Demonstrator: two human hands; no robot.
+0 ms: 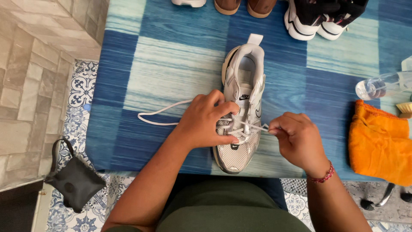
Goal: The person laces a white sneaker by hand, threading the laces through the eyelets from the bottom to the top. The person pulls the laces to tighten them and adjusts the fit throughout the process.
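A white and silver mesh sneaker (243, 81) lies on the blue checked table (171, 64), toe toward me. My left hand (205, 122) rests on its lace area, fingers pressing on the eyelets. One end of the white shoelace (159, 116) trails off to the left across the table. My right hand (297, 139) is just right of the shoe, fingers pinched on the other lace end, which is pulled taut from the eyelets. A red bracelet sits on my right wrist.
An orange cloth (380, 141) lies at the right edge, with a clear bottle (380, 86) and a brush (404, 108) behind it. Other shoes stand along the far edge: black-and-white sneakers (319, 17), brown shoes (244, 6). A dark pouch (74, 180) lies on the tiled floor.
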